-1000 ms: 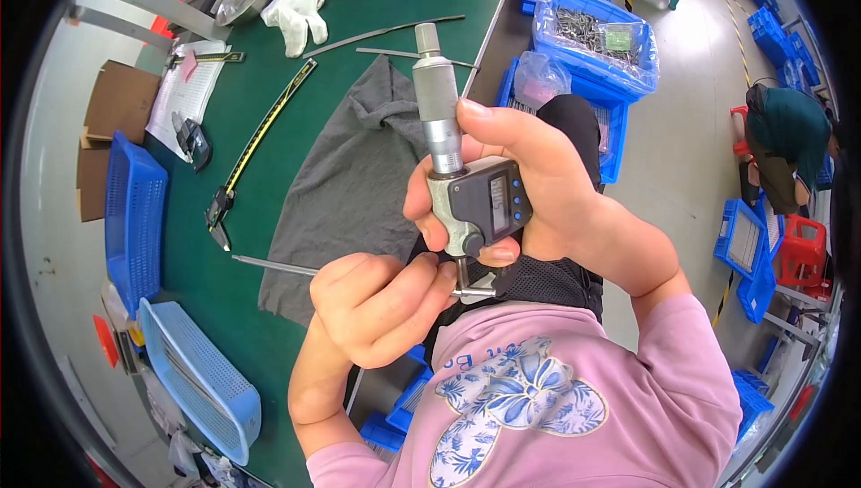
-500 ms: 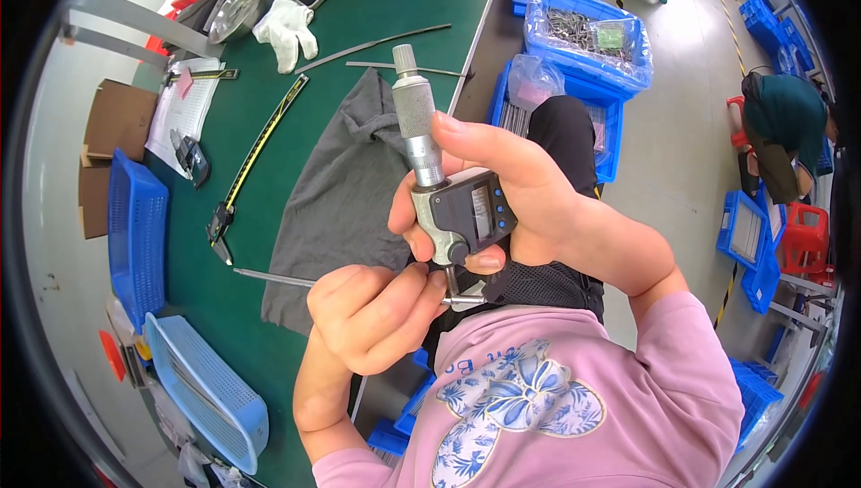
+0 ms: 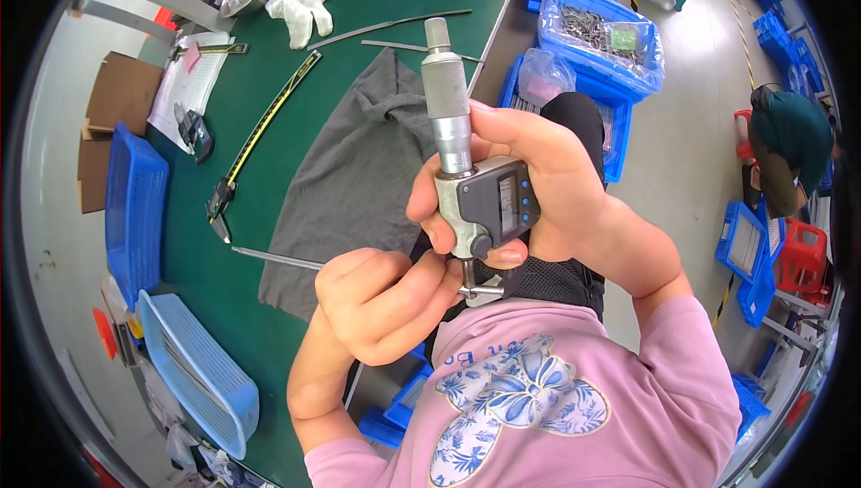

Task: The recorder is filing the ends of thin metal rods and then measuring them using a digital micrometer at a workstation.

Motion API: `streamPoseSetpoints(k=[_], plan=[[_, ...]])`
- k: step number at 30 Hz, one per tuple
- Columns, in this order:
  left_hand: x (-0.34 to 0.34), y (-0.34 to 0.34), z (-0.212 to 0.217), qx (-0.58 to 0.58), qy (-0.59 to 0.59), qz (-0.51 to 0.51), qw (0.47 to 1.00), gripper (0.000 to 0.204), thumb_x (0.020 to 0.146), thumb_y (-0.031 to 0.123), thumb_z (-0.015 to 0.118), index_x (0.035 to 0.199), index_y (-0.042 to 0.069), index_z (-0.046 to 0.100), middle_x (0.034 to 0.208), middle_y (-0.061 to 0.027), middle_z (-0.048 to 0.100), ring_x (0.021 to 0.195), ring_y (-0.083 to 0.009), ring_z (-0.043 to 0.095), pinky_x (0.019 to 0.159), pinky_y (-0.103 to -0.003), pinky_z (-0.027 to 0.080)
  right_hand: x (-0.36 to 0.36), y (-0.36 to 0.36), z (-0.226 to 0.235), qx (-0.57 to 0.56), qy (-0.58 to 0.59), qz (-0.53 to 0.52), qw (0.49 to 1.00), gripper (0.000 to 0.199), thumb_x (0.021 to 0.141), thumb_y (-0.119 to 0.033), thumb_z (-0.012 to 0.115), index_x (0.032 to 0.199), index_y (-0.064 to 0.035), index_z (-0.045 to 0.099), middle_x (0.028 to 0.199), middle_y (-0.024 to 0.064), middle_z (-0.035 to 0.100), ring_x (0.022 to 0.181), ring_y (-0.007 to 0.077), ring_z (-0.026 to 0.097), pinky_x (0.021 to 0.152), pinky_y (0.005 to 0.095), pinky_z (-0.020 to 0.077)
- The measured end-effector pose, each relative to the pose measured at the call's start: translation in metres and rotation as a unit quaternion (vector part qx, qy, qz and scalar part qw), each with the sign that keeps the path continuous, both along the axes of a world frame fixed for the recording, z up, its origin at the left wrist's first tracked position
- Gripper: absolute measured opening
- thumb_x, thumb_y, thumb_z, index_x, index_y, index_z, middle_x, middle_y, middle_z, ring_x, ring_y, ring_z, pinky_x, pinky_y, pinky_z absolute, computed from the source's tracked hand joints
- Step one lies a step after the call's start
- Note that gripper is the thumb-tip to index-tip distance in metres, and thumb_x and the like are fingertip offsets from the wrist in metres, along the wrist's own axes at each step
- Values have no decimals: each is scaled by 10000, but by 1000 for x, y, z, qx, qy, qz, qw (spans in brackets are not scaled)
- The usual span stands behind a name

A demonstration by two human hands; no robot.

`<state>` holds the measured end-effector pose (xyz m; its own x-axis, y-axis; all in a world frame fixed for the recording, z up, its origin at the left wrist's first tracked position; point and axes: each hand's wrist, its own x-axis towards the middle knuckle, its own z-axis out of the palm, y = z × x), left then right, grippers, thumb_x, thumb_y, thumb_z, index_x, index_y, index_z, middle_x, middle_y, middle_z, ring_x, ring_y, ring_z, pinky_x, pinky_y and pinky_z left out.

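Two perforated plastic baskets stood to the left: a light-blue rectangular basket (image 3: 240,416) containing long thin grey pieces (image 3: 184,353), and a darker blue basket (image 3: 134,219), contents hidden. At the upper right, a blue plastic crate lined with clear film (image 3: 641,82) held a heap of small metal parts (image 3: 581,26). The right hand (image 3: 558,169) was wrapped, grip closed, around one silver-and-black digital micrometer (image 3: 478,210), thumb against its upper barrel. The left hand (image 3: 381,300), fingers curled and grip closed, pinched one slender grey metal rod (image 3: 278,259) near the micrometer's lower end (contact could not be determined). Two thin grey metal strips (image 3: 395,45), one white glove (image 3: 300,11) and one grey cloth (image 3: 345,174) lay on the green desk (image 3: 193,237).
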<state>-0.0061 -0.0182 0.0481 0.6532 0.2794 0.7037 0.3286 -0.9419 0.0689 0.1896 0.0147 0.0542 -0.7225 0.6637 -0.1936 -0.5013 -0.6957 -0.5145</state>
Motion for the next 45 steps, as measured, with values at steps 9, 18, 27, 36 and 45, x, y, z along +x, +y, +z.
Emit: streamPoseSetpoints(k=[9, 18, 27, 36, 45], plan=[[-1, 2, -3, 4, -5, -20, 1000, 208, 575, 81, 702, 774, 31, 668, 797, -46, 620, 519, -115, 480, 397, -233, 321, -2, -1, 6, 26, -56, 7, 998, 703, 912, -576, 363, 938, 78, 621, 747, 177, 636, 422, 165, 485, 347, 242, 359], [1, 2, -2, 6, 7, -3, 1000, 202, 573, 98, 698, 765, 46, 668, 769, -31, 612, 527, -117, 502, 413, -227, 342, -1, 1, 3, 21, -54, 14, 998, 725, 913, -588, 353, 962, 84, 619, 759, 172, 646, 427, 152, 498, 352, 234, 367], [-9, -7, -11, -67, 38, 99, 992, 221, 640, 38, 712, 853, 19, 655, 783, -76, 610, 552, -196, 573, 452, -295, 438, 19, 53, 1, 131, -217, -125, 959, 485, 880, -399, 505, 1069, 42, 575, 725, 101, 617, 396, 114, 498, 363, 218, 390], [-2, -1, -35, -169, 19, 179, 969, 190, 663, 58, 703, 832, 27, 623, 773, -61, 561, 613, -195, 586, 502, -292, 468, 23, 197, -18, 358, -566, -192, 718, 369, 799, -281, 696, 894, 74, 660, 666, 87, 625, 434, 114, 574, 386, 223, 456], [-6, 5, -38, -218, -44, 172, 960, 214, 622, -4, 717, 811, 39, 629, 740, -69, 580, 579, -228, 580, 490, -318, 458, 23, 251, -30, 382, -619, -134, 673, 427, 793, -346, 720, 958, 40, 645, 631, 33, 585, 431, 68, 525, 378, 187, 400]])
